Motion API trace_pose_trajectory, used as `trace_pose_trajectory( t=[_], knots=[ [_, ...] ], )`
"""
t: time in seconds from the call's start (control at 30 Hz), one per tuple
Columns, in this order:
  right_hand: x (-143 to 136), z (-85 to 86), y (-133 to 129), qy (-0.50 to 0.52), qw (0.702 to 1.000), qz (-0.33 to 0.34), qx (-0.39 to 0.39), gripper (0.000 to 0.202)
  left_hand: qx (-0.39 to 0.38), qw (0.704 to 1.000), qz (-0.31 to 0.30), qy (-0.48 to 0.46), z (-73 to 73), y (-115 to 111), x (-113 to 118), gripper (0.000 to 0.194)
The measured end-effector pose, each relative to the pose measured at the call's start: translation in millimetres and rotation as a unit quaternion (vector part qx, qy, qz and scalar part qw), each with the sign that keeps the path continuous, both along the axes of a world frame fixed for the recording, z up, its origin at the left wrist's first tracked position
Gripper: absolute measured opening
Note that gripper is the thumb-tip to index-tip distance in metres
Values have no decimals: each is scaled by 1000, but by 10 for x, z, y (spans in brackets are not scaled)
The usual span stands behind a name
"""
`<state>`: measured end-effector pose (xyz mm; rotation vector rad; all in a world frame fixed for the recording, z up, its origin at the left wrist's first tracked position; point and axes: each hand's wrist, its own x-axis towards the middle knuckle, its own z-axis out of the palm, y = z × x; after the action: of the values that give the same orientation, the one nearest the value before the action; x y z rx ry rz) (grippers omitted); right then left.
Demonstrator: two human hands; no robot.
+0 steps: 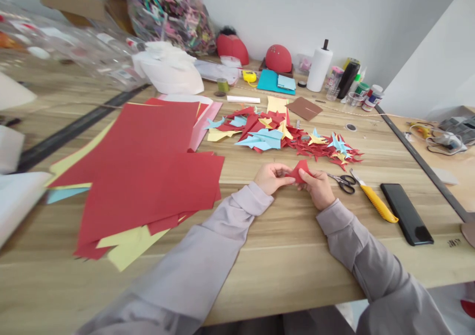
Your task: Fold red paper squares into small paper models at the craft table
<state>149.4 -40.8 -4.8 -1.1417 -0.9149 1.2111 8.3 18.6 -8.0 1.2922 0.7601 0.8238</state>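
Note:
Between my two hands, just above the wooden table (289, 256), is a small folded piece of red paper (300, 170). My left hand (272, 177) pinches its left edge between thumb and fingers. My right hand (318, 187) grips the right side, its thumb lying on the paper. Behind the hands lies a pile of small folded red, blue and yellow papers (261, 139). To the left, large red sheets (148, 162) lie stacked over yellow and pink ones.
Scissors (346, 182), a yellow utility knife (378, 204) and a black phone (406, 214) lie right of my right hand. Bottles, a white roll (319, 70), a tape measure (250, 76) and red domes stand along the back. Clear plastic bottles are at the far left.

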Motion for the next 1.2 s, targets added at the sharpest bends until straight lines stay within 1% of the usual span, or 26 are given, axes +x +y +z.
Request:
trace_pose_trajectory(
  t=[0.07,0.1,0.17,0.23,0.27,0.3,0.33,0.4,0.47,0.5,0.53,0.6,0.7,0.87,1.0,1.1,1.2],
  knots=[
    [-1,0,5,22,1000,7,-13,35,-10,1000,-18,-3,13,13,-11,37],
    [2,5,9,31,999,10,-17,35,-26,999,-23,-19,32,28,-24,39],
    [19,20,22,62,998,-5,-18,36,-76,993,-11,-86,87,73,-73,44],
    [50,35,42,108,993,-43,-16,36,-145,967,55,-200,149,128,-137,47],
    [66,40,53,129,990,-61,-17,35,-168,954,78,-235,171,149,-163,47],
    [80,44,62,146,986,-74,-19,34,-186,945,95,-250,183,159,-178,47],
    [89,45,69,155,985,-79,-22,33,-205,944,86,-244,182,157,-177,45],
    [87,39,73,149,986,-74,-19,31,-214,953,47,-209,144,114,-130,42],
    [62,30,61,117,992,-57,-7,31,-175,970,6,-169,75,46,-47,47],
    [47,25,52,96,994,-47,-1,32,-143,979,-3,-143,39,15,-7,49],
    [32,22,43,76,996,-38,3,32,-121,986,-7,-115,7,-9,26,46],
    [13,21,28,54,998,-28,5,31,-121,986,13,-112,-37,-29,62,43],
    [9,26,19,60,998,-35,2,29,-140,980,31,-137,-57,-9,62,44],
    [13,14,15,61,997,-45,4,28,-144,975,65,-156,-34,24,49,51],
    [7,3,3,36,998,-43,11,27,-136,975,74,-159,-5,26,34,48],
    [4,10,-11,-31,998,-34,37,23,-111,984,71,-119,3,28,18,43],
    [4,15,-22,-110,992,-10,61,22,-110,989,45,-86,4,27,6,42]
  ],
)
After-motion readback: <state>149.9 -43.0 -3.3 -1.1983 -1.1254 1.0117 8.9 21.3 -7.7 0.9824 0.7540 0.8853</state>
